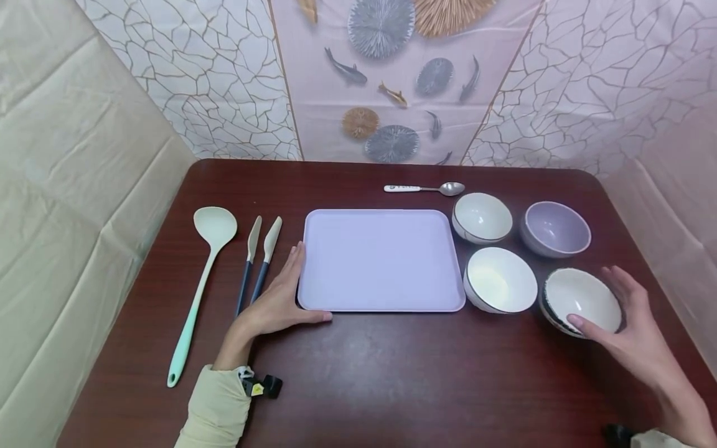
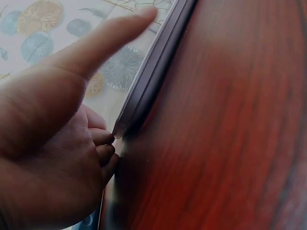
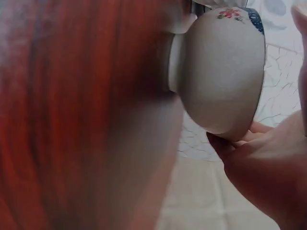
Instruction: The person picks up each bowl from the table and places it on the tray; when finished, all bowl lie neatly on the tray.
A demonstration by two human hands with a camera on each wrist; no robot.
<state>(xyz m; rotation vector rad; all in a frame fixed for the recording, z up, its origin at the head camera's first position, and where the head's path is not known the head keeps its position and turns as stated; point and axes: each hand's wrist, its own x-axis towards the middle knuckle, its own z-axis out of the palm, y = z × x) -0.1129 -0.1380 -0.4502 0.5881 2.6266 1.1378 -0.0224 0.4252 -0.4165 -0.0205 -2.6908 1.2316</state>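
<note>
A pale lilac rectangular tray [image 1: 381, 261] lies mid-table in the head view. My left hand [image 1: 282, 302] is at its near left corner, fingers straight along the left edge and thumb along the front edge. In the left wrist view the fingertips meet the tray's rim [image 2: 151, 72]. On the right, a white bowl [image 1: 585, 298] with a dark patterned rim stands upright. Around its right side is my right hand [image 1: 644, 330], thumb stretched over the near rim. The right wrist view has fingers touching the wall of this flower-painted bowl [image 3: 223, 72], while the thumb stands apart.
Two white bowls, one behind [image 1: 483, 218] and one nearer [image 1: 500, 280], stand beside the tray, with a purple bowl [image 1: 556, 229] farther right. A spoon [image 1: 426, 188] lies behind. To the left are two blue-handled knives [image 1: 252, 249] and a mint-handled ladle [image 1: 201, 280].
</note>
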